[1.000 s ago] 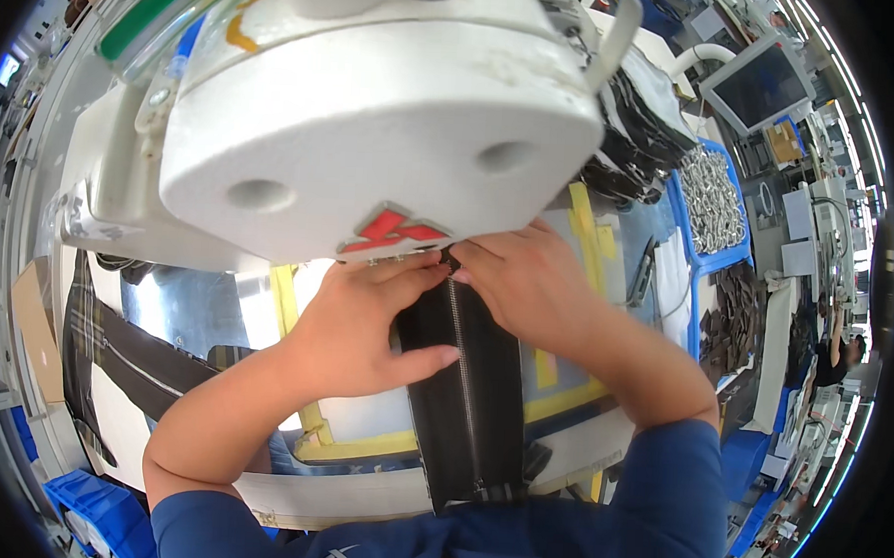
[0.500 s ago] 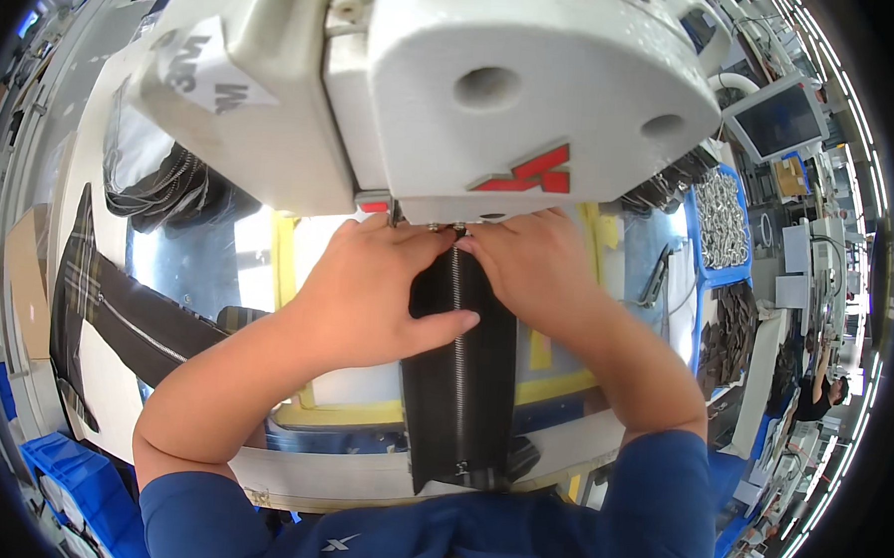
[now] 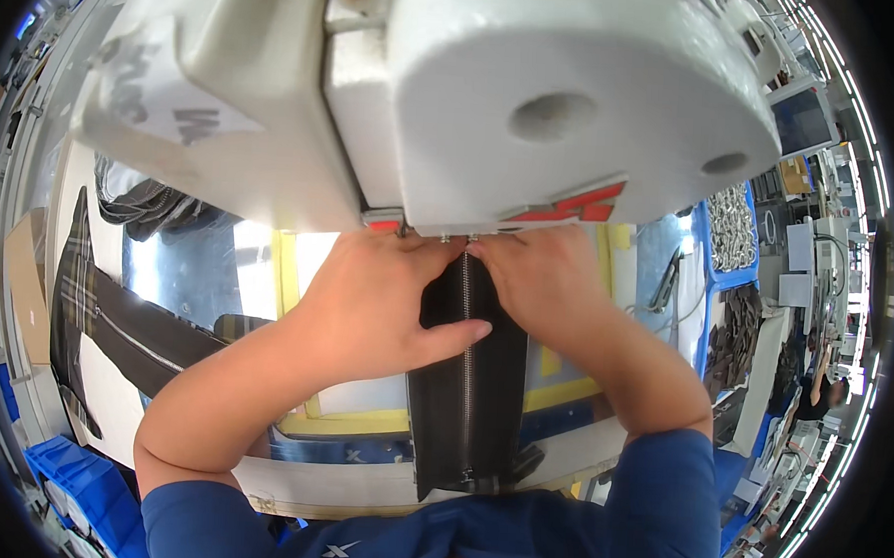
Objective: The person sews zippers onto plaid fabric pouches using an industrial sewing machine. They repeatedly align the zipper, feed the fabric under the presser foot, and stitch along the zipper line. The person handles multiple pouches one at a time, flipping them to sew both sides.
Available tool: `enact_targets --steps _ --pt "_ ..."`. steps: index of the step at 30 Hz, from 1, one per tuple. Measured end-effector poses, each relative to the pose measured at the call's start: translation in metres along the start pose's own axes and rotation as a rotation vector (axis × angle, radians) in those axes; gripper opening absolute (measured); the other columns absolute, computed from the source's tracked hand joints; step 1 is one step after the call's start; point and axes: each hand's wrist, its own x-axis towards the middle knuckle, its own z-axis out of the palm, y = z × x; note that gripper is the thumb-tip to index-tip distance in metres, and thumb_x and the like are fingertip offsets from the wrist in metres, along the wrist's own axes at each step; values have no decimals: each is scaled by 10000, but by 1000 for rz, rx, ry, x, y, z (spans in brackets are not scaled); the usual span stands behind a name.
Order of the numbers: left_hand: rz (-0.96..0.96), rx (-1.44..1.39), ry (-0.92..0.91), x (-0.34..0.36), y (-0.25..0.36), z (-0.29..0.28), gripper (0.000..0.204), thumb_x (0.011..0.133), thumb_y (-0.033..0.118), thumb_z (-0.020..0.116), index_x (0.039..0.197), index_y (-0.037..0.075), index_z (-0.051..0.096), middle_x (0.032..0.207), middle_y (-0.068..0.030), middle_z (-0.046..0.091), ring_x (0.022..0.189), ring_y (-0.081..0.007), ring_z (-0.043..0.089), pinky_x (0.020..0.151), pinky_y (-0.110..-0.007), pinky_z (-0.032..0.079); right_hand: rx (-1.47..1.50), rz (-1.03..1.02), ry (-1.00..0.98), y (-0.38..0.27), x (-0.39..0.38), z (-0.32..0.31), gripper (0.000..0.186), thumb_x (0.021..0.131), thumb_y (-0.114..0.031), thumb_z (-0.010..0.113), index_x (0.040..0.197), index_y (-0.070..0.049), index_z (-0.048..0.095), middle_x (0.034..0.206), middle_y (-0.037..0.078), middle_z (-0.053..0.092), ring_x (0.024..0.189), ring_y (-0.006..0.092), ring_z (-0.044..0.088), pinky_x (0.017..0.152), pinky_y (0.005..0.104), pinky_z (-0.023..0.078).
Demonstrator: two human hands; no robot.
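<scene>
A long black fabric panel with a metal zipper point(image 3: 467, 400) runs from the front edge of the table up under a white sewing machine head point(image 3: 584, 105). My left hand point(image 3: 381, 296) lies flat over the panel's left side, its thumb stretched across the zipper teeth and its fingers reaching forward below the machine head. On the other side, my right hand point(image 3: 542, 283) grips the panel's far end, thumb tip beside the top of the zipper. The machine head hides some of my fingertips and the needle area.
Another dark zippered piece with plaid fabric point(image 3: 135, 330) lies at left, below a dark bundle point(image 3: 161, 207). Yellow tape point(image 3: 351, 426) frames the work surface. At right are a blue bin of metal zipper parts point(image 3: 732, 227), dark pieces point(image 3: 732, 331) and thread snips point(image 3: 666, 284). A blue crate point(image 3: 84, 493) stands lower left.
The machine head looms larger and lower in view, as my viewpoint has shifted closer. Both hands keep nearly the same pose at the zipper's far end.
</scene>
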Motion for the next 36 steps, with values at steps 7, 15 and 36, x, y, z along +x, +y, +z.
enact_targets --steps 7,15,36 --pt "-167 90 -134 -1 13 -10 673 781 428 879 1208 -76 751 1071 -198 778 1064 -374 720 969 -440 538 31 -6 -30 -5 5 0 164 970 -185 680 1034 -77 785 969 78 773 946 282 744 854 443 558" --pt "-32 289 -22 -8 17 4 751 806 506 873 1260 -74 727 1166 -181 765 1099 -341 684 1005 -445 507 -31 -43 54 -4 -1 4 178 952 -176 688 1040 -49 777 1027 94 763 979 277 740 868 417 561" --pt "34 492 -168 -22 26 22 1220 792 741 771 1448 -238 457 1436 -400 568 1350 -530 577 1210 -577 427 -88 -97 -79 -23 -23 4 769 906 -409 752 1403 154 587 1396 344 632 1318 431 637 1165 490 489"
